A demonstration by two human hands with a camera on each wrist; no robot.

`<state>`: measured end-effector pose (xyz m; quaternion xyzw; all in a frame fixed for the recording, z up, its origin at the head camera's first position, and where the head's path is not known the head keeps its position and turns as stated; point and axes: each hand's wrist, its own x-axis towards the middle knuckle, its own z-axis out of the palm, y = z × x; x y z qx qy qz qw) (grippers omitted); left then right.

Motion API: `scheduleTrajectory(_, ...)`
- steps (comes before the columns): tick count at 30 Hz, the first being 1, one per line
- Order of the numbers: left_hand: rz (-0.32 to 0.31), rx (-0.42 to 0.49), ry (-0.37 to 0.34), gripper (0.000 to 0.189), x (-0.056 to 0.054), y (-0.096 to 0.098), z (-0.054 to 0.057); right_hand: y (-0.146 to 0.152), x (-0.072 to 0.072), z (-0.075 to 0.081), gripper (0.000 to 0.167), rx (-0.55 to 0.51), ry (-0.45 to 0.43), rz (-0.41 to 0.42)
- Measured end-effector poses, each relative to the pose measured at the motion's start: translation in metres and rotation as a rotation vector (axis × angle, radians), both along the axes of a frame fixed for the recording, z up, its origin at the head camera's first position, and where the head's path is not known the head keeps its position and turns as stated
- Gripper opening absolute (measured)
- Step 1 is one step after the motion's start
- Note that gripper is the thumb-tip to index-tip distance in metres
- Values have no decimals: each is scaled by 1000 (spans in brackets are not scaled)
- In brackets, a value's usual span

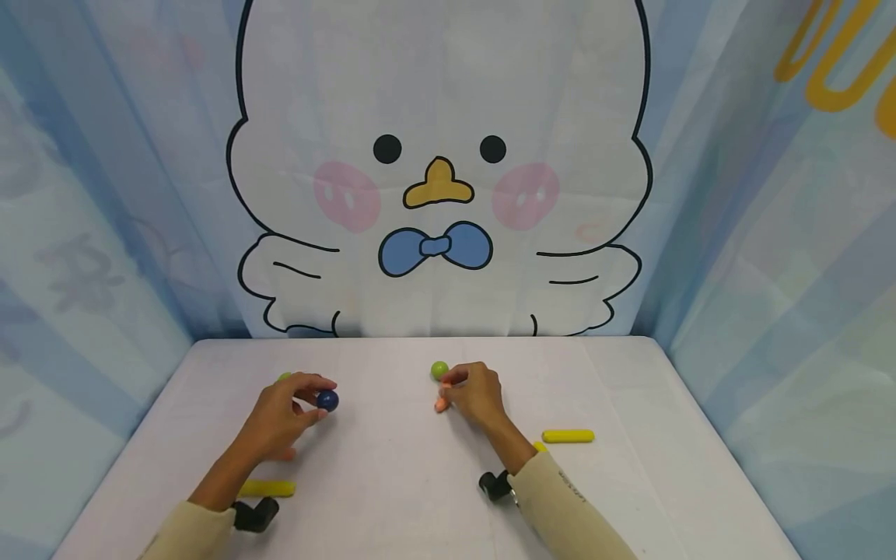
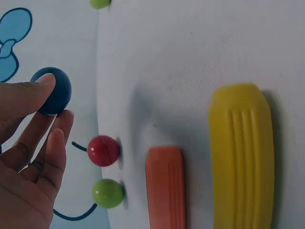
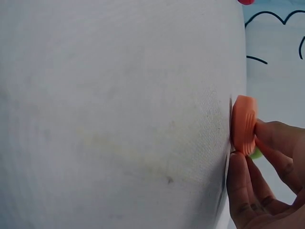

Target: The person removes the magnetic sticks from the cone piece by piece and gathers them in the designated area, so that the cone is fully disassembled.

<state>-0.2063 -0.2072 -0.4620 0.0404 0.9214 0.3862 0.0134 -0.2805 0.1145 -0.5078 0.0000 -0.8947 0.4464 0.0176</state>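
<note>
My left hand (image 1: 283, 416) pinches a dark blue ball (image 1: 327, 400) between thumb and fingers, over the left part of the white table. In the left wrist view, the blue ball (image 2: 58, 90) sits at the fingertips, with the remaining fingers loosely bent below. My right hand (image 1: 479, 397) pinches a short orange ridged block (image 3: 244, 125) at the table surface. From the head view, the fingers partly cover this orange block (image 1: 441, 404). A light green ball (image 1: 439, 370) lies just beyond the right fingertips.
Near the left hand lie a red ball (image 2: 103, 150), a green ball (image 2: 107, 193), an orange ridged stick (image 2: 165, 186) and a yellow ridged stick (image 2: 242, 157). Another yellow stick (image 1: 568, 436) lies right of the right wrist; a yellow piece (image 1: 539, 446) shows partly behind that wrist.
</note>
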Motion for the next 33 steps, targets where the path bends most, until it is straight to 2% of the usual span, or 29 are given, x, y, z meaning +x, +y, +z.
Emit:
scheduleTrajectory(8,16,-59,32,39,-1,-36,-7,0,1,1,13,-2,0,-3)
scheduleTrajectory(15,90,-103,-28,42,-4,-58,-15,-1,2,2,13,-2,5,-1)
scheduleTrajectory(26,120,-127,-110,40,-9,-67,-28,-1,3,2,12,15,20,9)
scheduleTrajectory(33,135,-127,-122,43,-9,-66,-28,0,3,2,11,16,26,10)
